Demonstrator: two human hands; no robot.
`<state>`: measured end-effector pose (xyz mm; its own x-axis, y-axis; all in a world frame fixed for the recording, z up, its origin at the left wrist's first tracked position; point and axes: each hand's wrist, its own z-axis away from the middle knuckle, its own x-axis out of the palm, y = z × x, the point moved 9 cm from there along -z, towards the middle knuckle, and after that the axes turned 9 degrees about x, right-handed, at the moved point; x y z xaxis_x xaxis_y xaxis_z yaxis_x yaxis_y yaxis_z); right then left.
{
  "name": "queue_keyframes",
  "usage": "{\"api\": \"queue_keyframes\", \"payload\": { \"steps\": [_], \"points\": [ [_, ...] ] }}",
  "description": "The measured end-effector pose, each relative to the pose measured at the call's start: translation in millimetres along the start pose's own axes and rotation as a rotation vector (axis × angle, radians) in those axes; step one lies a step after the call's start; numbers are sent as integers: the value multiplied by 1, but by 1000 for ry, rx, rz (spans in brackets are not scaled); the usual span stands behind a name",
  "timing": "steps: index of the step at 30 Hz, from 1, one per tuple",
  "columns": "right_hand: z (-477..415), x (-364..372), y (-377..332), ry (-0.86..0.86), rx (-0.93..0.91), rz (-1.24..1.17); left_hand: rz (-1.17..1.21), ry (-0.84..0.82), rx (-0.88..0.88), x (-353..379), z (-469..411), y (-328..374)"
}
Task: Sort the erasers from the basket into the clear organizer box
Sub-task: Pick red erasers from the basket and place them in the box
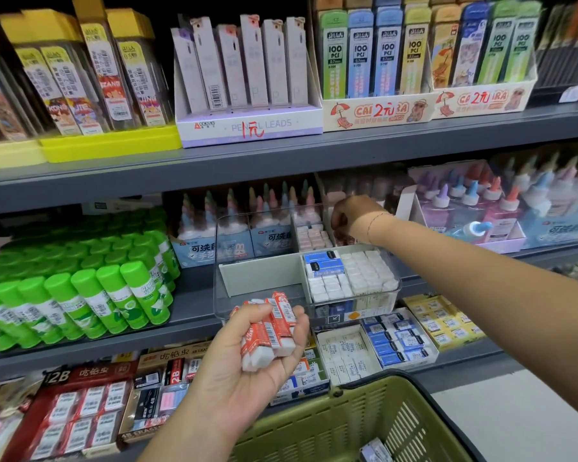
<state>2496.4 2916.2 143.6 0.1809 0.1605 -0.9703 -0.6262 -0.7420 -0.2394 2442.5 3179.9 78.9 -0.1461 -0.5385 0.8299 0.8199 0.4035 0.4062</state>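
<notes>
Grey metal shop shelves (281, 155) hold stationery. An olive-green slatted plastic basket (347, 425) sits lowest. A clear plastic organizer box (219, 295) rests on the middle shelf. The right hand (351, 215) reaches into its rear right compartment; whether the fingers hold anything cannot be told. The left hand (247, 371) curls its fingers round several red-sleeved white erasers (271, 328), just before the box.

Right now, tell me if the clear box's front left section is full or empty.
Empty: the front left section shows only bare walls, no erasers inside.
</notes>
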Motion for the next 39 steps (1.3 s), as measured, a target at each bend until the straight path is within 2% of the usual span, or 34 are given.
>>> {"api": "queue_keyframes", "payload": {
  "steps": [4, 6, 7, 9, 11, 12, 15, 19, 25, 29, 32, 36, 37, 39],
  "points": [
    [7, -11, -4, -66, -18, 32, 3, -2, 7, 1, 0, 1],
    [22, -26, -9, 1, -49, 45, 7, -3, 6, 2, 1, 0],
    [34, -37, -15, 70, -76, 0, 9, -8, 5, 3, 1, 0],
    [73, -52, -33, 151, -175, -235, 25, -23, 3, 5, 3, -1],
    [122, -51, -61, 53, -354, -474, 53, -28, 9, 5, 3, 1],
    [146, -45, -75, -26, -441, -517, 62, -33, 18, 5, 3, 2],
    [190, -21, -96, -141, -550, -413, 12, -62, 30, 7, 3, 4],
    [204, -6, -98, -57, -524, -298, -11, -103, 47, 12, 5, 2],
    [206, -11, -94, 57, -500, -352, -14, -122, -2, 12, 7, 0],
    [208, -21, -90, 119, -514, -332, -5, -65, 3, 6, 5, -2],
    [203, -37, -81, 149, -496, -423, 32, -38, 9, 6, 5, -2],
    [171, -77, -47, 218, -386, -675, 56, -5, 6, 0, 4, 0],
    [157, -87, -34, 268, -340, -677, 50, 1, 7, -2, 4, 1],
    [120, -98, -6, 331, -224, -532, 30, 0, 3, -4, 3, 0]
  ]
}}
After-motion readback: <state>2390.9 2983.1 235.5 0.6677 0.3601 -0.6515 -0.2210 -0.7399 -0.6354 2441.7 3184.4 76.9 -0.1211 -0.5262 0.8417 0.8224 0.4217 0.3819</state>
